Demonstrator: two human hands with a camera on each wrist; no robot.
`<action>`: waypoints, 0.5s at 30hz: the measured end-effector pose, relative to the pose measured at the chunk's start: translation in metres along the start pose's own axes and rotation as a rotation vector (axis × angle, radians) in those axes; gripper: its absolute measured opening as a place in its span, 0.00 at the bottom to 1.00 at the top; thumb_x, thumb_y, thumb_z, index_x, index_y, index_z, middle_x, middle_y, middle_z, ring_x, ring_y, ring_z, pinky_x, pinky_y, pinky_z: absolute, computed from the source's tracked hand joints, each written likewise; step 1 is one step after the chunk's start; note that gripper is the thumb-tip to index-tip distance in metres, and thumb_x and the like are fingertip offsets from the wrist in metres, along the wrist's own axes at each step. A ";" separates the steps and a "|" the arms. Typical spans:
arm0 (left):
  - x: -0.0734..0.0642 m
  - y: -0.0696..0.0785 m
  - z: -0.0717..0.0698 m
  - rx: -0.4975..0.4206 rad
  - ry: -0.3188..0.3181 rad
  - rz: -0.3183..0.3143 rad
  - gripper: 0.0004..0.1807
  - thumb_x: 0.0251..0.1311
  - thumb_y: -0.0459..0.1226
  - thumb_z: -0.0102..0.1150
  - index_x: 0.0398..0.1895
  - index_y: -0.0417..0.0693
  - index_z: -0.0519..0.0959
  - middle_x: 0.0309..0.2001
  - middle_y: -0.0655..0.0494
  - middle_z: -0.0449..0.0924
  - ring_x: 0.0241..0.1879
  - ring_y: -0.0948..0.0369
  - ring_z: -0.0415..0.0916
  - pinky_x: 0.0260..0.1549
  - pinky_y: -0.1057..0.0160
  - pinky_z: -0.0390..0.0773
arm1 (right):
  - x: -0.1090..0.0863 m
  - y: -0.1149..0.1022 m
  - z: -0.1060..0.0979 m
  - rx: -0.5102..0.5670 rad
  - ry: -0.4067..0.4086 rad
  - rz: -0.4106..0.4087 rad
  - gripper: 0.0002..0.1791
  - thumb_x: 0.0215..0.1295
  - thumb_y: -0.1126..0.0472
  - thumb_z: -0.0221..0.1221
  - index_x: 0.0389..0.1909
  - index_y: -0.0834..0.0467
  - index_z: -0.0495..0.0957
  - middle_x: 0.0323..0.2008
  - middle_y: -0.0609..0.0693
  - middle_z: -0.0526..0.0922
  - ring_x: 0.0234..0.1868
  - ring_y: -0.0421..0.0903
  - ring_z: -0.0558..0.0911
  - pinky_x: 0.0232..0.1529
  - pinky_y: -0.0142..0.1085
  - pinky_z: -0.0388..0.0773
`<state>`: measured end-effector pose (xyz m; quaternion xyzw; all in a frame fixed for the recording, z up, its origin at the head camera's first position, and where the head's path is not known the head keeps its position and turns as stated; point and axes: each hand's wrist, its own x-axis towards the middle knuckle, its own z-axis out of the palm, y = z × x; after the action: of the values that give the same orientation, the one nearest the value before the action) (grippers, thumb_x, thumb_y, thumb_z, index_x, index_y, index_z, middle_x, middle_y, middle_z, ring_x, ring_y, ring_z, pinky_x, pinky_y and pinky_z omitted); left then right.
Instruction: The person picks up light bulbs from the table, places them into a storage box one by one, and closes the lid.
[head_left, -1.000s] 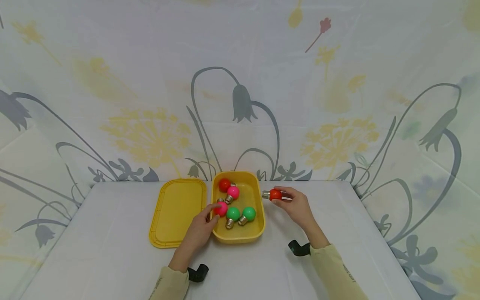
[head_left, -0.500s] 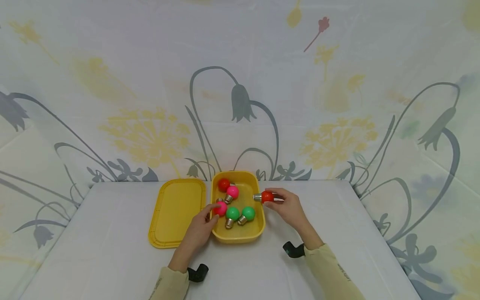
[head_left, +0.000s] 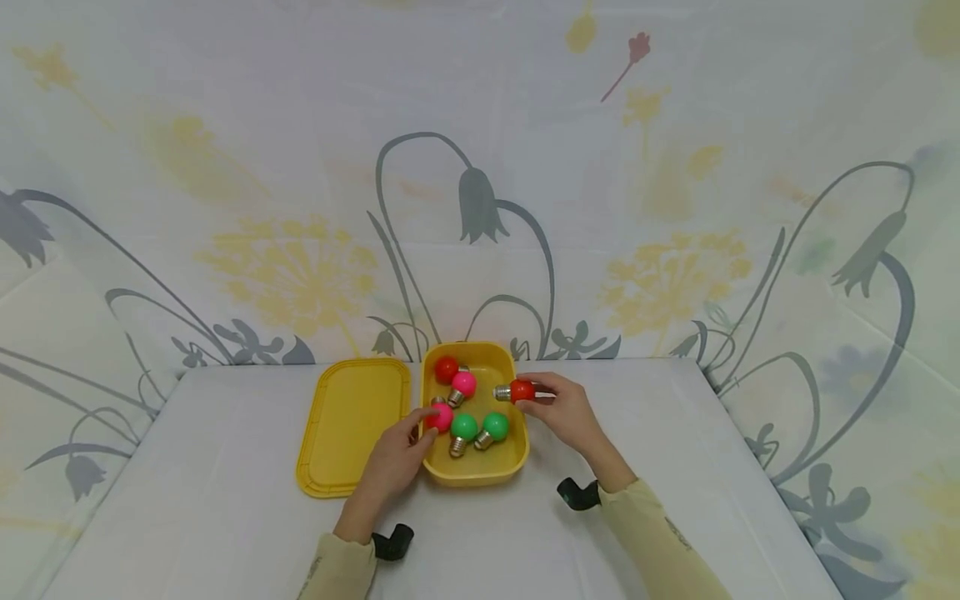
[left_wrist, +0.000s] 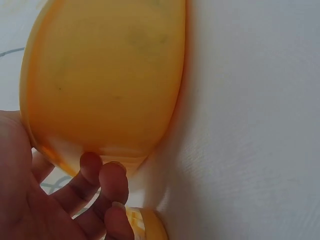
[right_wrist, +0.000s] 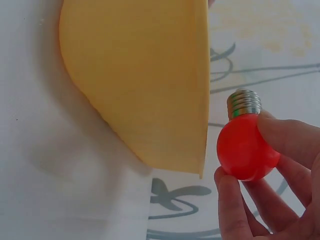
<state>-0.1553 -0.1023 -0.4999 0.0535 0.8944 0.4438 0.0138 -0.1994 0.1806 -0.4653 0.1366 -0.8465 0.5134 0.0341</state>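
Observation:
A yellow plastic tub [head_left: 474,481] holds several light bulbs. My left hand [head_left: 396,454] grips its left rim: some fingers [left_wrist: 114,182] lie against the outer wall, others reach over the edge beside a pink bulb [head_left: 441,417]. My right hand [head_left: 567,412] pinches a red bulb [right_wrist: 247,148] by its globe, over the tub's right rim. Its silver screw base [head_left: 501,392] points left in the head view. Inside the tub are another red bulb [head_left: 446,369], a second pink bulb [head_left: 464,384] and two green bulbs [head_left: 464,427].
A flat yellow lid [head_left: 352,429] lies left of the tub on the white-covered table [head_left: 187,500]. Behind the table hangs a flower-patterned cloth [head_left: 300,167]. Black angled pieces [head_left: 579,494] sit at both wrists.
My right hand has carried the red bulb leftward, from beside the tub to over its right rim. My left hand stays at the tub's left rim.

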 end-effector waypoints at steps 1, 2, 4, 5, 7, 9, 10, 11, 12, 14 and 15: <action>0.000 0.000 -0.001 0.005 -0.002 0.001 0.19 0.70 0.44 0.57 0.61 0.54 0.77 0.30 0.55 0.69 0.34 0.57 0.67 0.31 0.59 0.67 | 0.001 -0.001 0.001 0.003 -0.003 0.000 0.23 0.58 0.66 0.70 0.56 0.59 0.81 0.53 0.55 0.81 0.53 0.55 0.81 0.51 0.43 0.80; 0.000 0.001 -0.001 0.011 -0.005 -0.001 0.19 0.70 0.44 0.57 0.62 0.53 0.77 0.29 0.55 0.68 0.33 0.57 0.67 0.30 0.59 0.66 | 0.002 -0.002 0.001 0.005 -0.006 0.001 0.23 0.58 0.66 0.70 0.56 0.59 0.81 0.54 0.55 0.81 0.53 0.55 0.81 0.51 0.43 0.80; 0.000 0.001 -0.002 0.018 -0.009 -0.007 0.20 0.70 0.46 0.57 0.62 0.53 0.76 0.28 0.55 0.68 0.32 0.58 0.66 0.29 0.60 0.66 | 0.004 -0.004 0.002 0.004 -0.010 0.001 0.23 0.58 0.66 0.70 0.56 0.60 0.80 0.54 0.56 0.81 0.53 0.55 0.81 0.52 0.43 0.79; 0.000 0.001 -0.002 0.025 -0.009 -0.009 0.21 0.70 0.47 0.57 0.63 0.53 0.76 0.28 0.55 0.68 0.31 0.58 0.66 0.28 0.60 0.65 | 0.004 -0.005 0.003 0.005 -0.012 0.007 0.23 0.58 0.66 0.70 0.56 0.60 0.80 0.54 0.56 0.81 0.53 0.55 0.81 0.52 0.43 0.79; 0.000 0.001 -0.002 0.041 -0.008 -0.011 0.22 0.69 0.48 0.57 0.63 0.53 0.76 0.28 0.55 0.68 0.31 0.58 0.67 0.28 0.60 0.66 | 0.007 -0.007 0.004 0.005 -0.015 0.011 0.23 0.58 0.66 0.70 0.56 0.59 0.80 0.53 0.55 0.81 0.53 0.55 0.81 0.52 0.44 0.79; 0.000 0.001 0.000 0.071 -0.004 -0.008 0.24 0.69 0.50 0.57 0.64 0.53 0.75 0.29 0.55 0.69 0.32 0.57 0.67 0.30 0.59 0.67 | 0.009 -0.007 0.006 0.002 -0.016 0.013 0.23 0.58 0.65 0.70 0.56 0.59 0.80 0.54 0.55 0.82 0.53 0.55 0.81 0.52 0.44 0.79; 0.000 0.000 0.001 0.087 -0.001 -0.002 0.24 0.69 0.50 0.57 0.64 0.53 0.75 0.30 0.55 0.70 0.33 0.57 0.68 0.31 0.58 0.69 | 0.010 -0.008 0.006 -0.002 -0.017 0.018 0.23 0.58 0.64 0.71 0.56 0.59 0.81 0.53 0.55 0.82 0.53 0.55 0.82 0.52 0.44 0.79; -0.001 0.000 0.002 0.099 0.003 -0.004 0.25 0.69 0.51 0.56 0.65 0.53 0.75 0.33 0.55 0.73 0.35 0.57 0.69 0.33 0.57 0.71 | 0.012 -0.008 0.007 -0.005 -0.016 0.021 0.23 0.58 0.64 0.71 0.56 0.58 0.81 0.54 0.55 0.82 0.53 0.55 0.82 0.52 0.44 0.79; -0.001 0.000 0.003 0.104 0.006 -0.007 0.25 0.69 0.52 0.56 0.65 0.53 0.74 0.36 0.54 0.75 0.37 0.56 0.70 0.37 0.55 0.74 | 0.013 -0.009 0.008 -0.006 -0.017 0.022 0.23 0.58 0.64 0.71 0.56 0.58 0.81 0.54 0.55 0.82 0.53 0.55 0.82 0.51 0.44 0.80; -0.001 -0.001 0.004 0.107 0.011 -0.017 0.26 0.69 0.52 0.56 0.66 0.54 0.73 0.44 0.53 0.78 0.42 0.55 0.72 0.46 0.51 0.76 | 0.017 -0.009 0.009 -0.017 -0.021 0.023 0.23 0.59 0.63 0.71 0.56 0.58 0.81 0.54 0.55 0.82 0.52 0.56 0.82 0.51 0.44 0.80; -0.001 -0.001 0.005 0.101 0.014 -0.021 0.26 0.69 0.52 0.56 0.66 0.54 0.73 0.49 0.52 0.78 0.44 0.54 0.72 0.50 0.49 0.76 | 0.018 -0.010 0.010 -0.018 -0.023 0.027 0.23 0.59 0.63 0.70 0.56 0.58 0.81 0.54 0.55 0.82 0.52 0.56 0.82 0.50 0.44 0.80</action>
<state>-0.1536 -0.0993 -0.5032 0.0419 0.9163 0.3982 0.0095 -0.2132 0.1639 -0.4582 0.1308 -0.8532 0.5045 0.0190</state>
